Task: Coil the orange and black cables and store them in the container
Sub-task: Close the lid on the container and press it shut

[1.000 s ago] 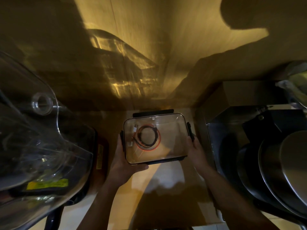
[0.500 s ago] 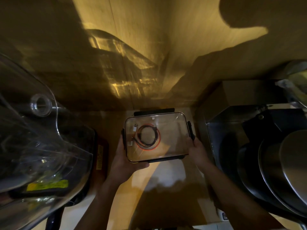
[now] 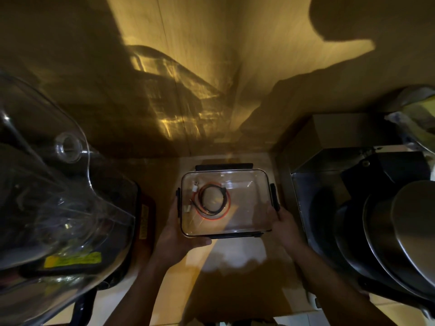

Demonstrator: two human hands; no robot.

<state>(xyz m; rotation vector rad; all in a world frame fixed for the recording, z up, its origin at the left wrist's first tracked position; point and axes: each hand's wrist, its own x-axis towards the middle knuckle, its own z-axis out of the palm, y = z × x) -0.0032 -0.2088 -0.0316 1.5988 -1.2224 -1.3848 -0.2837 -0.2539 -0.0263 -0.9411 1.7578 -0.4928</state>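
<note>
The person holds the clear rectangular plastic container with black latch clips (image 3: 247,194) in both hands. The left hand (image 3: 175,234) grips the container's near-left corner, thumb curled under the near edge and fingers up the left side. The right hand (image 3: 283,225) clasps the right side, fingers beside the black side clip. The coiled orange cable (image 3: 213,215) and the coiled black cable (image 3: 213,198) lie inside the container, between the two hands and nearer the left hand, the black coil resting within the orange ring. White connector ends sit just beside the left hand's fingers, behind the wall.

Risk assessment: both cables appear stored, so the remaining hazards concern handling. A tilt of the container can let the loose coils slide and unwind, since nothing visibly ties them. Whether a lid is seated cannot be told; if it is unlatched, the coils can spill. The stack of dark metal pans (image 3: 388,234) stands near the right hand, and the large clear plastic vessel (image 3: 58,208) near the left hand; a wide swing can strike either. Dim lighting increases the chance of misjudged placement.
</note>
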